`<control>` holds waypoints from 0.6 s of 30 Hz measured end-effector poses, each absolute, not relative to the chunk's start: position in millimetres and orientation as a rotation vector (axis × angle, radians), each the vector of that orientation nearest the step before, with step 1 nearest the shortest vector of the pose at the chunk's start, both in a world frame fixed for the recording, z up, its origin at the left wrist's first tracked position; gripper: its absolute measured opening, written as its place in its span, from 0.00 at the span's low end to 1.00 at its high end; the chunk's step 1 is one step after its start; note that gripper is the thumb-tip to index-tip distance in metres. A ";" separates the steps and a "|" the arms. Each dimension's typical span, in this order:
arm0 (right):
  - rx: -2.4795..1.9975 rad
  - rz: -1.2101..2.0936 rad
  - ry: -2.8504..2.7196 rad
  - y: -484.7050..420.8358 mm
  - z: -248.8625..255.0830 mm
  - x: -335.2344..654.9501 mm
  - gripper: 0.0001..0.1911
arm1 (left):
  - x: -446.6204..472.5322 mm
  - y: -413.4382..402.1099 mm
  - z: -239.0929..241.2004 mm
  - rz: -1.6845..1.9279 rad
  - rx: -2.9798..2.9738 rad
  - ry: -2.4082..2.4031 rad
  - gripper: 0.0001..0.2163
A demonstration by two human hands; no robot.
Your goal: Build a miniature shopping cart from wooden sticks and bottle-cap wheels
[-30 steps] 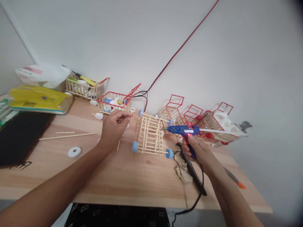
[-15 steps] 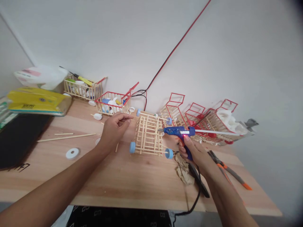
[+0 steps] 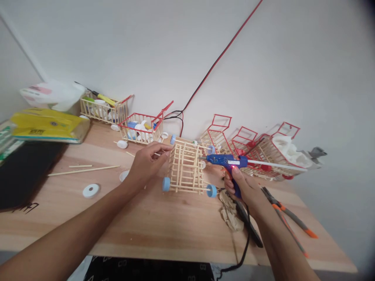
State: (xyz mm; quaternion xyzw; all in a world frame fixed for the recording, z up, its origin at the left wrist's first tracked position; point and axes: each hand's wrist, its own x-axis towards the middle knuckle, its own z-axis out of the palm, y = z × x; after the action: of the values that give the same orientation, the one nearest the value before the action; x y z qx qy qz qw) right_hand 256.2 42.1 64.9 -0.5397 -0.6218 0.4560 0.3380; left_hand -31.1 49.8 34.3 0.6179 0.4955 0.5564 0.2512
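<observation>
An upturned miniature cart of thin wooden sticks [image 3: 187,168] rests on the table, with blue bottle-cap wheels [image 3: 211,191] at its corners. At its left edge, my left hand [image 3: 148,162] is closed, thumb and index finger pinching the frame. My right hand [image 3: 244,187] grips a blue hot glue gun [image 3: 225,160], its red light on and a white glue stick [image 3: 275,165] protruding from the back. The nozzle points left, at the cart's right side; whether it touches the sticks I cannot tell.
Stick baskets filled with caps [image 3: 140,128] stand at the back left. Several red-trimmed carts [image 3: 219,136] line the wall at right. Pliers [image 3: 293,218], crumpled paper [image 3: 231,210] and the black cord [image 3: 245,249] lie at front right. A white ring [image 3: 91,190] and a dark board [image 3: 29,171] are left.
My left hand has moved slightly right and its fingers now meet the cart's edge. The glue gun stays at the cart's right side; the view has shifted a little.
</observation>
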 end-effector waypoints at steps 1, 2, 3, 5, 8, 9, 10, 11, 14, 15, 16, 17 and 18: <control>-1.421 1.135 -1.665 41.0 67.7 256.6 0.26 | -31.3 49.8 34.3 1.516 1.682 1.349 0.09; -1.446 1.051 -1.732 39.4 71.4 256.5 0.26 | -31.4 49.9 34.2 1.518 1.682 1.351 0.09; -1.477 0.931 -1.815 37.4 75.7 255.7 0.26 | -31.4 49.9 34.1 1.518 1.683 1.352 0.09; -1.526 0.624 -1.989 32.5 85.1 252.6 0.27 | -31.4 49.8 34.1 1.520 1.685 1.355 0.09; -1.543 0.236 -2.159 26.5 96.9 245.3 0.26 | -31.2 49.2 34.5 1.523 1.690 1.347 0.09; -1.537 0.160 -2.189 25.5 99.5 242.5 0.25 | -31.1 49.0 34.7 1.524 1.693 1.345 0.09; -1.531 0.106 -2.212 25.1 101.4 239.8 0.24 | -30.9 48.9 34.9 1.522 1.696 1.343 0.09; -1.528 0.069 -2.229 25.2 102.8 237.3 0.24 | -30.8 48.8 35.0 1.521 1.699 1.342 0.09; -1.527 0.047 -2.274 26.0 105.5 232.3 0.22 | -30.8 48.9 35.5 1.527 1.705 1.342 0.09; -1.531 0.060 -2.287 26.0 106.4 232.0 0.21 | -30.9 48.9 35.6 1.528 1.707 1.345 0.09; -1.537 0.081 -2.295 25.7 107.2 232.7 0.21 | -31.1 48.9 35.8 1.531 1.708 1.349 0.09; -1.549 0.105 -2.291 25.1 108.0 234.3 0.22 | -31.4 48.8 36.1 1.533 1.709 1.352 0.09; -1.565 0.137 -2.273 24.5 108.5 236.8 0.22 | -31.7 48.6 36.3 1.534 1.710 1.353 0.09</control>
State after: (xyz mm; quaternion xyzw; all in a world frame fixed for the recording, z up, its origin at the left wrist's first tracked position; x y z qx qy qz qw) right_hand 236.8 24.5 108.5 -0.5563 -0.8079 0.0488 0.1882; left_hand -31.7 48.6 36.3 0.6235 0.4931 0.5591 0.2357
